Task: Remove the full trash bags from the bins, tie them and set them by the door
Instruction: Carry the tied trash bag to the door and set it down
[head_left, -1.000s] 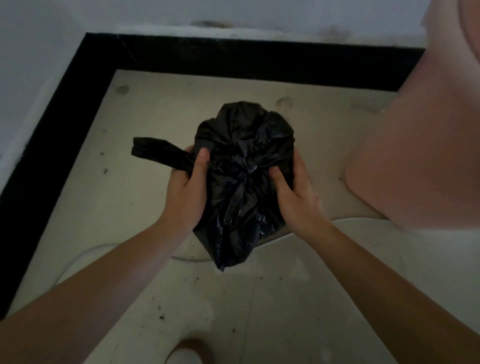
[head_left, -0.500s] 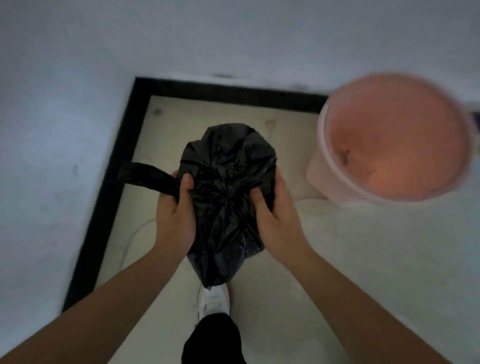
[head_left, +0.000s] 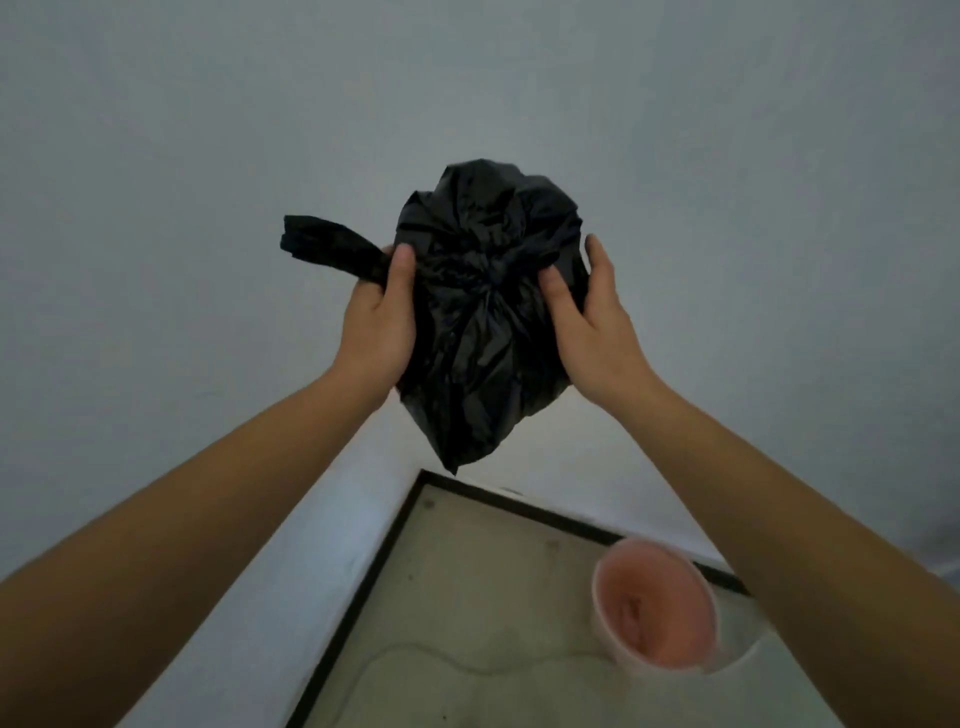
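1. I see the black trash bag held up in the air in front of the pale wall, well above the floor. Its plastic is gathered into a crumpled bunch at the front, and its bottom hangs to a point.
2. The left hand clasps the bag's left side. Its thumb lies over the root of a twisted tail of plastic that juts out to the left. The fingers pass behind the bag and I cannot see them.
3. The right hand holds the bag's right side, with the thumb pressed onto the front near the bunch and the fingers wrapped round the far edge.
4. Both forearms reach up from the lower corners of the view, so the bag sits between the two hands.
5. A pink bin stands upright on the floor at lower right, well below the bag. Its pink inside faces the camera, and the right forearm covers its right edge.
6. A black skirting strip runs along the foot of the wall and turns at the corner.
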